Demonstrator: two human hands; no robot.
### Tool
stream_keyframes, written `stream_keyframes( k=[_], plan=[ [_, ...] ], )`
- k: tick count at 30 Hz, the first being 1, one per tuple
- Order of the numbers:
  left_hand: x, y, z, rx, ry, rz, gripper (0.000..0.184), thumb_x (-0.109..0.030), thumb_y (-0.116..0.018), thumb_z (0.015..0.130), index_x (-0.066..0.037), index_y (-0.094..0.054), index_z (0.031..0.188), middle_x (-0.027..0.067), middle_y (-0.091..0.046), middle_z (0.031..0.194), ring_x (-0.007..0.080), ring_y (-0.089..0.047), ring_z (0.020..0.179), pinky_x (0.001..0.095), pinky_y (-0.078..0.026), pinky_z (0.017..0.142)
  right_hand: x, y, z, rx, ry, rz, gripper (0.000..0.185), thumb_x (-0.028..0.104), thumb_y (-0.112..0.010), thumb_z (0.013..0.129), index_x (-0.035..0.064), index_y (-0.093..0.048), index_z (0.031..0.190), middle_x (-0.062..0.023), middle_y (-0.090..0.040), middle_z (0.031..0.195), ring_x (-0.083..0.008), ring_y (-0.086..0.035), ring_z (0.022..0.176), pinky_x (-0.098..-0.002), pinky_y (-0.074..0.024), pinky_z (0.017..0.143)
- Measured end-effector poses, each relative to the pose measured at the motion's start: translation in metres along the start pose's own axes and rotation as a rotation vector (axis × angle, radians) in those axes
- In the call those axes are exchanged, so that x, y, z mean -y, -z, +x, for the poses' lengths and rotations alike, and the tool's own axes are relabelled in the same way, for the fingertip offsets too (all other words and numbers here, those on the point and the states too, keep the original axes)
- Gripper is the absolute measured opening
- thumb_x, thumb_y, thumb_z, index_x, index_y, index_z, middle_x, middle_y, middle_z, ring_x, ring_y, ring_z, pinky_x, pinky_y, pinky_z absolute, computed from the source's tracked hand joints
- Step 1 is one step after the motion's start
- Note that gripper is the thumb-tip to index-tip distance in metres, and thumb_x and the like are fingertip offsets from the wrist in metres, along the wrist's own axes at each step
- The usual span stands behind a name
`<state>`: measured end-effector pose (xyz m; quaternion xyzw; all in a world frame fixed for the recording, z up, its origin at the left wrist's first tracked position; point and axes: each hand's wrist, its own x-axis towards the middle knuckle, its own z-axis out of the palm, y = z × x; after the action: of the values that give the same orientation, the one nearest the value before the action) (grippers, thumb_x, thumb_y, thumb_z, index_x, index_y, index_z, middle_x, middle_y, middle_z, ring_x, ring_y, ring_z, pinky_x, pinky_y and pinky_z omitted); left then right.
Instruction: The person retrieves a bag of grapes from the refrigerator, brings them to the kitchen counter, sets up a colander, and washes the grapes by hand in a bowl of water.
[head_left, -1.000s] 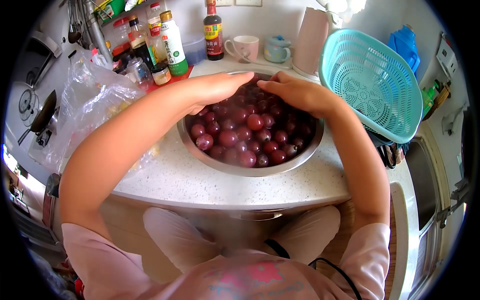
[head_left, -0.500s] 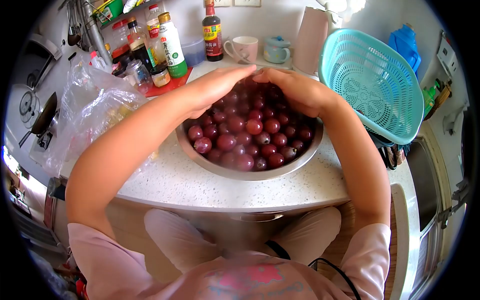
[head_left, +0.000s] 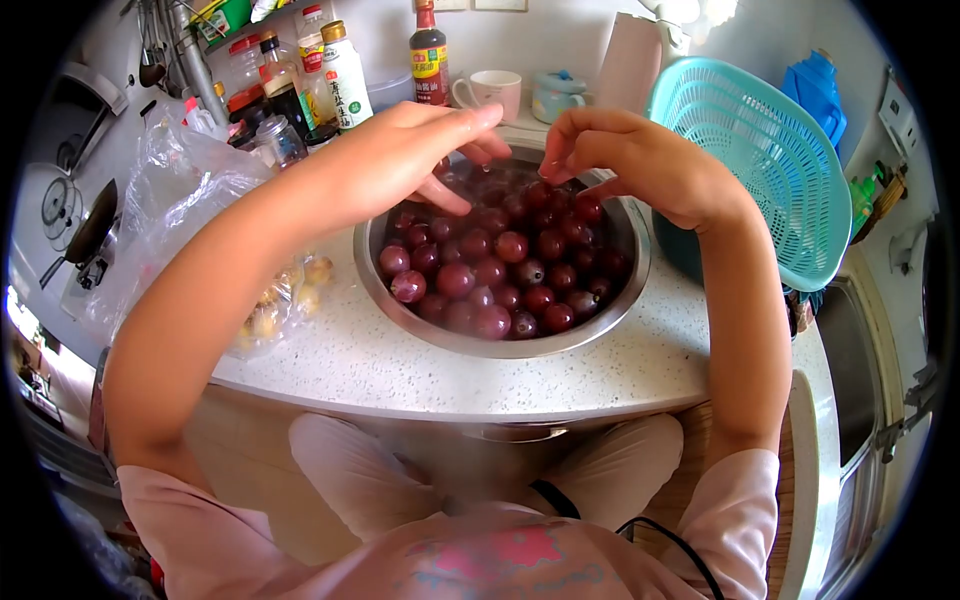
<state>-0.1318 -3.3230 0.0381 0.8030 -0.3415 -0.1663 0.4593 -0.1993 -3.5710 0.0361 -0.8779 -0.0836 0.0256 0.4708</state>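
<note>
A steel bowl on the counter holds many dark red grapes, round and glossy. Over the bowl's far left part hovers my left hand, fingers spread and pointing inward and down, with nothing seen in them. My right hand is above the far right part, its fingers bent but apart, the tips close over the grapes. Nothing shows between those fingers either. The hands are separated by a gap, and they hide some of the grapes at the back.
A turquoise plastic basket leans at the right, near the sink. Left of the bowl lies a clear plastic bag with yellowish things inside. Sauce bottles, a mug and a pink kettle line the wall.
Both hands have risen and moved apart from where they nearly met over the bowl's far side. Their fingers have spread, and more grapes are visible at the back.
</note>
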Motion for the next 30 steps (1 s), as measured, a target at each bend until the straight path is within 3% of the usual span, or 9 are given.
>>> stream_keyframes(
  k=[3, 7, 10, 12, 17, 21, 24, 27, 30],
  plan=[
    [0.000, 0.000, -0.001, -0.028, -0.017, 0.062, 0.066, -0.058, -0.045, 0.103, -0.001, -0.061, 0.132, 0.0150, -0.062, 0.133, 0.0267, -0.074, 0.094, 0.0347, -0.053, 0.091, 0.000, -0.005, -0.003, -0.153, -0.005, -0.050, 0.023, 0.025, -0.053, 0.096, 0.0090, -0.065, 0.109, -0.0033, -0.064, 0.114, -0.0142, -0.060, 0.111, -0.0365, -0.0504, 0.091],
    [0.014, 0.010, 0.017, 0.012, 0.058, 0.306, 0.074, -0.063, -0.045, 0.102, 0.001, -0.059, 0.136, 0.0184, -0.062, 0.132, 0.0274, -0.072, 0.097, 0.0363, -0.053, 0.090, 0.001, -0.010, 0.002, -0.185, -0.126, -0.431, 0.038, 0.036, -0.051, 0.100, 0.0025, -0.065, 0.111, -0.0134, -0.069, 0.111, -0.0258, -0.065, 0.110, -0.0417, -0.0513, 0.093],
    [0.031, 0.010, 0.032, -0.086, 0.233, 0.599, 0.084, -0.071, -0.043, 0.098, 0.002, -0.058, 0.138, 0.0206, -0.062, 0.132, 0.0290, -0.067, 0.109, 0.0383, -0.053, 0.092, 0.000, -0.020, 0.007, -0.141, -0.085, -0.745, 0.055, 0.047, -0.048, 0.102, -0.0038, -0.064, 0.114, -0.0234, -0.070, 0.110, -0.0371, -0.066, 0.108, -0.0432, -0.0499, 0.095],
    [0.028, 0.009, 0.036, -0.025, 0.333, 0.423, 0.094, -0.078, -0.039, 0.095, 0.000, -0.048, 0.147, 0.0246, -0.055, 0.141, 0.0322, -0.057, 0.127, 0.0395, -0.049, 0.101, -0.005, -0.027, 0.014, -0.118, -0.090, -0.764, 0.065, 0.054, -0.045, 0.103, -0.0074, -0.063, 0.115, -0.0286, -0.068, 0.111, -0.0431, -0.065, 0.108, -0.0432, -0.0488, 0.096],
    [0.031, -0.002, 0.046, 0.125, 0.353, 0.228, 0.094, -0.074, -0.036, 0.098, -0.001, -0.031, 0.158, 0.0241, -0.038, 0.157, 0.0323, -0.039, 0.144, 0.0418, -0.034, 0.117, -0.019, -0.030, 0.040, -0.009, -0.188, -0.542, 0.068, 0.058, -0.039, 0.104, -0.0023, -0.065, 0.122, -0.0245, -0.067, 0.121, -0.0357, -0.064, 0.112, -0.0420, -0.0455, 0.101],
    [0.057, -0.013, 0.066, 0.164, 0.268, 0.040, 0.082, -0.064, -0.033, 0.104, -0.005, -0.027, 0.160, 0.0152, -0.026, 0.166, 0.0257, -0.028, 0.151, 0.0423, -0.020, 0.123, -0.037, -0.041, 0.049, 0.015, -0.177, -0.231, 0.063, 0.056, -0.038, 0.105, 0.0032, -0.068, 0.120, -0.0163, -0.066, 0.120, -0.0268, -0.060, 0.111, -0.0412, -0.0435, 0.101],
    [0.063, -0.020, 0.069, 0.089, 0.172, -0.004, 0.083, -0.066, -0.030, 0.104, -0.004, -0.030, 0.159, 0.0211, -0.025, 0.165, 0.0303, -0.027, 0.151, 0.0456, -0.026, 0.119, -0.042, -0.044, 0.052, 0.074, -0.248, 0.006, 0.060, 0.056, -0.043, 0.104, 0.0041, -0.067, 0.122, -0.0127, -0.065, 0.120, -0.0228, -0.057, 0.114, -0.0385, -0.0430, 0.099],
    [0.058, -0.016, 0.073, 0.078, 0.249, -0.017, 0.071, -0.068, -0.039, 0.101, -0.009, -0.052, 0.138, 0.0182, -0.032, 0.160, 0.0326, -0.033, 0.147, 0.0462, -0.025, 0.120, -0.040, -0.038, 0.050, 0.130, -0.246, 0.032, 0.053, 0.052, -0.049, 0.102, 0.0061, -0.069, 0.119, -0.0099, -0.065, 0.115, -0.0206, -0.056, 0.108, -0.0364, -0.0439, 0.094],
    [0.050, -0.008, 0.070, 0.121, 0.248, -0.198, 0.064, -0.069, -0.045, 0.099, -0.009, -0.055, 0.119, 0.0161, -0.044, 0.147, 0.0326, -0.044, 0.133, 0.0466, -0.035, 0.113, -0.028, -0.033, 0.042, 0.101, -0.209, -0.060, 0.047, 0.047, -0.054, 0.102, 0.0054, -0.072, 0.113, -0.0061, -0.067, 0.109, -0.0154, -0.058, 0.102, -0.0308, -0.0471, 0.092]
  ],
)
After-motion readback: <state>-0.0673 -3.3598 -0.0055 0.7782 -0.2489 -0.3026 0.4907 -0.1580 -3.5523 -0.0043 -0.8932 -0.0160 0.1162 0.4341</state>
